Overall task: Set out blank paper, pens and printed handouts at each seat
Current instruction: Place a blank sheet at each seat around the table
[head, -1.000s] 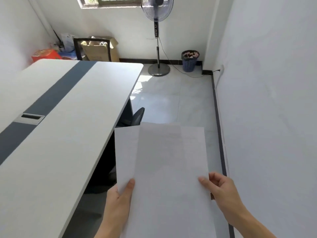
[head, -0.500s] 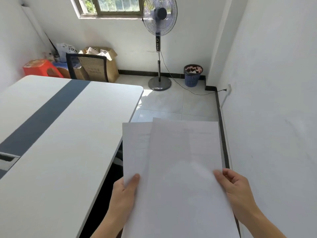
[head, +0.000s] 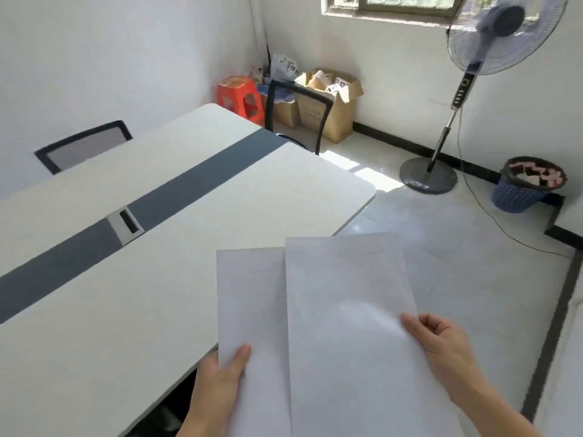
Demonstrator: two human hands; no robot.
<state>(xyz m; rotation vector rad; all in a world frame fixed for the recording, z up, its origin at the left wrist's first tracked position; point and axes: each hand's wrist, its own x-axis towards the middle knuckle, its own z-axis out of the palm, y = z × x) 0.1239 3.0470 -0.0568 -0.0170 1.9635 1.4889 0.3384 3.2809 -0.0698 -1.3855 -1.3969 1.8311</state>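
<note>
I hold two white paper sheets fanned apart at the table's near right edge. My left hand (head: 220, 383) pinches the lower left sheet (head: 252, 298), thumb on top. My right hand (head: 441, 351) grips the right edge of the upper sheet (head: 347, 310), which overlaps the left one. The sheets hang partly over the white table (head: 126, 310), which has a dark grey centre strip (head: 195, 184) and a cable hatch (head: 126, 223). No pens are in view. I cannot tell if the sheets carry print.
One black mesh chair (head: 85, 146) stands at the table's far side, another (head: 296, 115) at its far end. Beyond are a red stool (head: 239, 97), cardboard boxes (head: 328, 105), a standing fan (head: 492, 42) with a trailing cord, and a blue wastebasket (head: 527, 184).
My view has swung left toward the table. Both hands with the sheets have moved left, so the papers now overlap the table's edge.
</note>
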